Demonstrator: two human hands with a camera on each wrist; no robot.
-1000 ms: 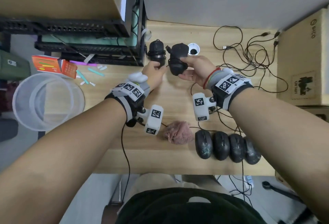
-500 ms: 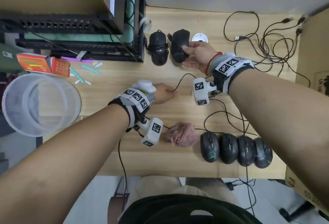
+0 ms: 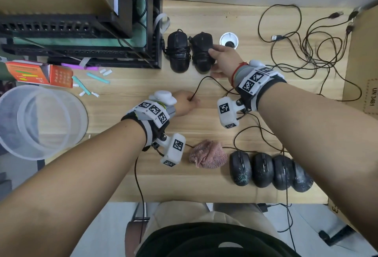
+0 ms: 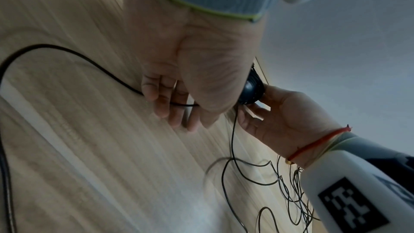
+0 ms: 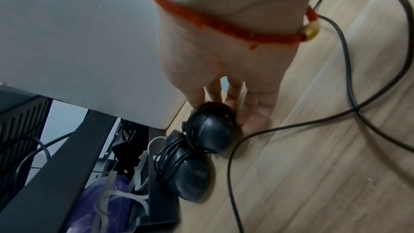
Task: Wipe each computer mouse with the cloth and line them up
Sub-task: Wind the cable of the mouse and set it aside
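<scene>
Two black mice wrapped in their cords lie side by side at the back of the desk. My right hand (image 3: 216, 57) grips the right one, a black mouse (image 3: 201, 52) (image 5: 210, 128), which rests on the wood. Beside it on the left sits the other wrapped mouse (image 3: 178, 52) (image 5: 186, 171). A loose black cable (image 3: 201, 82) (image 4: 74, 54) runs across the desk into my left hand (image 3: 187, 102) (image 4: 170, 98), whose fingers curl round it mid-desk. The pink cloth (image 3: 207, 156) lies crumpled near the front edge. To its right, several black mice (image 3: 263, 172) stand in a row.
A black rack (image 3: 81, 32) fills the back left, close to the wrapped mice. A clear plastic bin (image 3: 38, 122) sits off the desk's left side, with an orange box (image 3: 38, 71) behind it. Tangled cables (image 3: 311, 52) spread at the back right by a cardboard box (image 3: 366, 56).
My right hand has lowered the mouse onto the desk beside the other wrapped one. My left hand has drawn back toward me to mid-desk, pulling the cable out with it.
</scene>
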